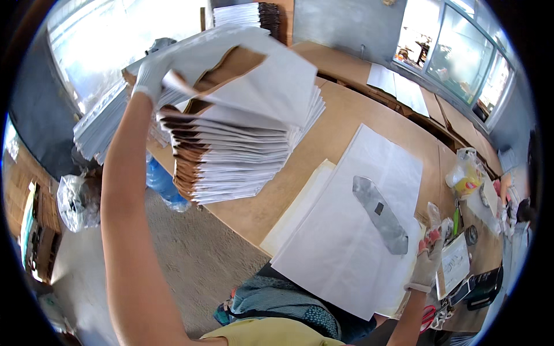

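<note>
My left hand [151, 76], in a white glove, grips the edge of a large white paper bag with a brown inside [271, 75]. The bag is lifted and smeared by motion over a thick stack of similar white-and-brown bags [231, 155]. At the right, my gloved right hand [426, 266] has its red-tipped fingers curled beside a flat white bag [340, 248]; what they hold, if anything, is hidden. On that flat bag lies a long grey plate with a small dark rectangle [378, 212], its lower end close to my right hand.
Right of my right hand are a clear plastic bag with yellow contents [466, 176], a notebook [455, 265], red-handled scissors [428, 317] and a black case [485, 288]. A blue water bottle [164, 181] stands below the stack. White sheets [398, 86] lie at the back.
</note>
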Tool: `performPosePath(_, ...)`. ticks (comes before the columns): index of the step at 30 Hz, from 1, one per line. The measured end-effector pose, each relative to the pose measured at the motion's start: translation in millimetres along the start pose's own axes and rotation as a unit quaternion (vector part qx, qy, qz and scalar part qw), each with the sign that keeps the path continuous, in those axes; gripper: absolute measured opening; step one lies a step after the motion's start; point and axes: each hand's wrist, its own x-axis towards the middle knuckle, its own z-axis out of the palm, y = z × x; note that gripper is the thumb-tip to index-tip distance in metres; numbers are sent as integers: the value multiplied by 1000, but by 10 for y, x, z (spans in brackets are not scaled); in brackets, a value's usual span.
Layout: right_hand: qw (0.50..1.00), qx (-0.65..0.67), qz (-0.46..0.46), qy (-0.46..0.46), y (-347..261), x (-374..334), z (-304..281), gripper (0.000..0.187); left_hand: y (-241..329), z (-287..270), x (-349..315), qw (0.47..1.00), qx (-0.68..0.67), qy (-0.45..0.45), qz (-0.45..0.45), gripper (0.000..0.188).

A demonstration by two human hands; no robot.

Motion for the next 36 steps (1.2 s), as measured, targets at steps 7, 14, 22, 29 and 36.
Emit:
performPosePath(7, 876, 309, -224, -295, -1655, -387, 215, 45, -2554, -1942, 352, 979, -187, -5, 80, 33)
performPosePath(14, 555, 514, -321, -570, -2843, -577, 115, 16, -1437, -563, -1485, 939, -78, 301, 146, 42)
performPosePath(22, 530, 340, -354, -692, -2395, -802, 369, 21, -489, 224, -2972, 950, -69, -9, 305, 29)
performPosePath(29, 801, -286, 21, -526, -1077, -990, 230, 75, -883, 1163, -3642, 825, 144, -450, 310, 29)
performPosePath(36, 707, -542, -213, -402, -229, -1486, -582, 55, -1618, 1573, -3815, 667, 167, -580, 436, 38)
